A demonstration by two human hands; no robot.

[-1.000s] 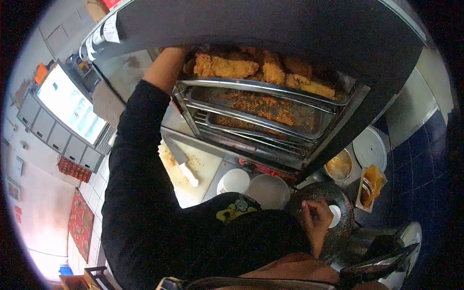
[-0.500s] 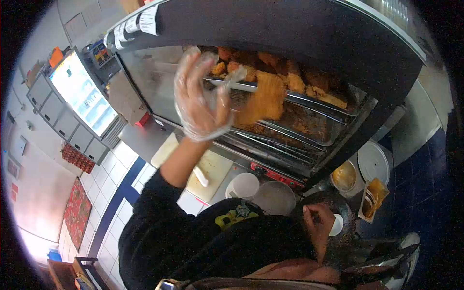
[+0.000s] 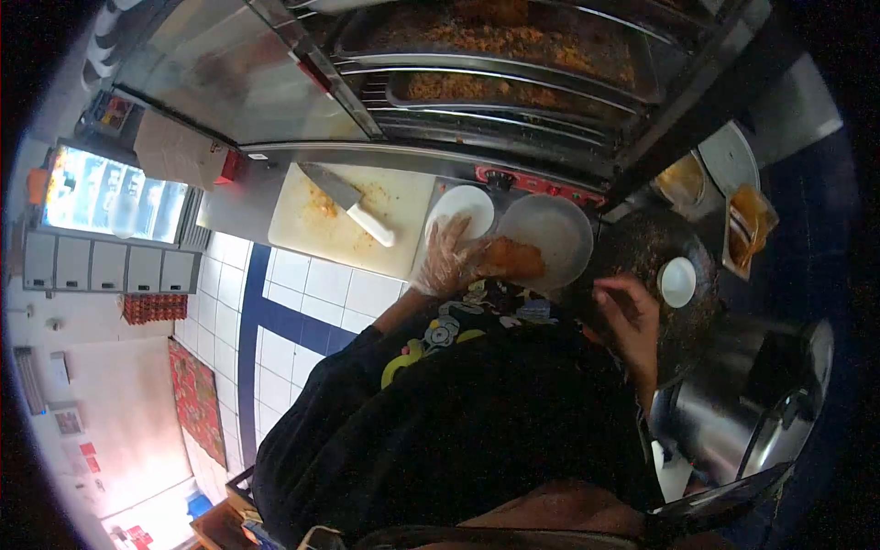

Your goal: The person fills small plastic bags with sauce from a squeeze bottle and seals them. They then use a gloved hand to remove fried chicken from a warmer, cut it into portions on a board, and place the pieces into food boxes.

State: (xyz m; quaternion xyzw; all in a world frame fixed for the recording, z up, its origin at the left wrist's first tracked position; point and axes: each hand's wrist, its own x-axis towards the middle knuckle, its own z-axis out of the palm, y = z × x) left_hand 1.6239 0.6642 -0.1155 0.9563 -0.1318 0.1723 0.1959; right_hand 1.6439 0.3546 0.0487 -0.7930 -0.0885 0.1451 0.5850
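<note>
Here, nearest the dark shirt [image 3: 477, 412], the gloved left hand [image 3: 449, 260] holds a fried piece [image 3: 515, 259], which overlaps the near edge of the pale round tub [image 3: 552, 225]. The piece looks flat and longish, orange-brown with a rough, crumbed crust, and its blunt, rounded end sticks out toward the tub; the remainder is hidden by the hand. Just right of the tub, the bare right hand [image 3: 631, 313] has its fingers half curled; whether it holds anything I cannot tell. Farther right of the tub, a small white bowl [image 3: 678, 282] sits on a dark round pan [image 3: 642, 243]. Left of the tub is a white container [image 3: 467, 203], then a cutting board [image 3: 298, 225] bearing a white-handled knife [image 3: 369, 223]. Beyond the tub, a cabinet [image 3: 692, 110] holds crumb-strewn trays [image 3: 513, 66].
</note>
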